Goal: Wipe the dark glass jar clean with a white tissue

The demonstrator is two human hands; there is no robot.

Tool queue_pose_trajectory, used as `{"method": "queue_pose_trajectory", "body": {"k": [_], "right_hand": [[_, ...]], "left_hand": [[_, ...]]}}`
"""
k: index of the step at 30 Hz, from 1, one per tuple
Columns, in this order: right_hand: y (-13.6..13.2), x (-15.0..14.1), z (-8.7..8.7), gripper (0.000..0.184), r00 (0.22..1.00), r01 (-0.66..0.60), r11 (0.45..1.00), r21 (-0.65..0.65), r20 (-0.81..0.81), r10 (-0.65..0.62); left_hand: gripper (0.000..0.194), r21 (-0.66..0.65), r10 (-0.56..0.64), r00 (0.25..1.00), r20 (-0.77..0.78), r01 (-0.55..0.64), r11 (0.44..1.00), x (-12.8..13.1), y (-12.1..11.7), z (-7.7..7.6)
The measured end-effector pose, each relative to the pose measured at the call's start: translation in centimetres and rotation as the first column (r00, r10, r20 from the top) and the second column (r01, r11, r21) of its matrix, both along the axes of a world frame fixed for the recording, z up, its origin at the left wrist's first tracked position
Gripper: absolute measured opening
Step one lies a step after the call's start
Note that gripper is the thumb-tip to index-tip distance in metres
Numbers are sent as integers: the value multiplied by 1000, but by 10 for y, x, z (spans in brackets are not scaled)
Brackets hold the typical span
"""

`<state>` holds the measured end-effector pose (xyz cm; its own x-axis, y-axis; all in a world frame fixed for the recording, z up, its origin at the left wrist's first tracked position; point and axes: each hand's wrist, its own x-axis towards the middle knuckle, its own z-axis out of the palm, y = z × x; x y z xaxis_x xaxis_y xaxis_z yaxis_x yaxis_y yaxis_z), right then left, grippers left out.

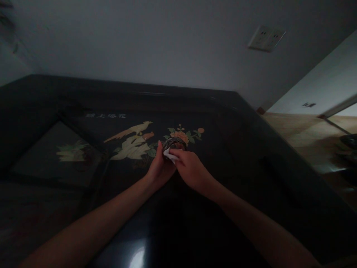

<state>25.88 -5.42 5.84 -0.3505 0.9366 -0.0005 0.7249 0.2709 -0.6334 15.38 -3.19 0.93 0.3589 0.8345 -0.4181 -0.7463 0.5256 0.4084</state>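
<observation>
My left hand (160, 168) is wrapped round the near left side of a small, round, shiny glass dish (175, 140), dark and see-through in the dim light, its thumb up along the rim. A crumpled white tissue (169, 153) is pinched in my right hand (189, 165), which presses it at the dish's opening. Both hands meet in front of my body, above the glossy black tabletop (223, 178). The lower part of the dish is hidden behind my fingers.
Inlaid in the tabletop are a pale bird (136, 128) and an orange flower (180, 134). A wall socket plate (267, 38) sits on the grey wall (153, 41) behind. Wooden floor (295, 130) shows past the table's right edge. The room is dim.
</observation>
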Motion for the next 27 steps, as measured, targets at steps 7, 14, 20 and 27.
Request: {"method": "queue_pose_trajectory", "body": {"k": [7, 14, 20, 27], "right_hand": [[-1, -2, -5, 39, 998, 40, 999, 24, -52, -39], [-8, 0, 11, 32, 866, -221, 971, 92, 476, 152], [-11, -2, -1, 35, 746, -335, 908, 252, 660, 92], [-17, -10, -5, 35, 756, -272, 928, 256, 654, 41]], "left_hand": [[58, -5, -31, 999, -33, 31, 1000, -1, 0, -3], [59, -31, -68, 997, -27, 67, 997, 0, -1, 1], [57, -92, -68, 997, -25, 66, 994, 0, 1, -1], [56, -34, -57, 998, -12, 56, 998, 1, 1, -4]]}}
